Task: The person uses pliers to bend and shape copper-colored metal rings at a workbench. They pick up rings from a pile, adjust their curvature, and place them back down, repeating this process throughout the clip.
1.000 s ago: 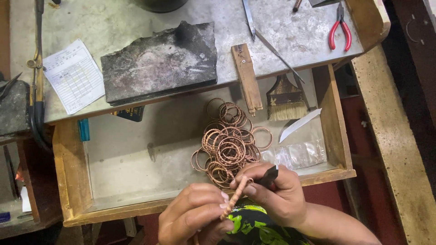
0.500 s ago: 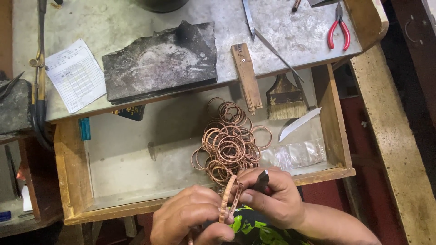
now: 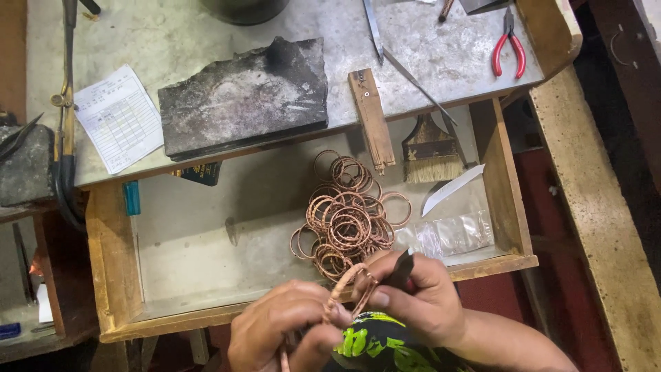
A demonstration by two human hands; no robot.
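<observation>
Head view: just below the drawer's front rim, the left hand pinches a copper bangle whose edge meets the dark tool gripped in the right hand.

Both hands meet just below the front edge of the open wooden drawer. The left hand curls palm-down, fingers pinched shut around a copper ring. The right hand, forearm angling in from the lower right, grips a dark tool against that ring.
</observation>
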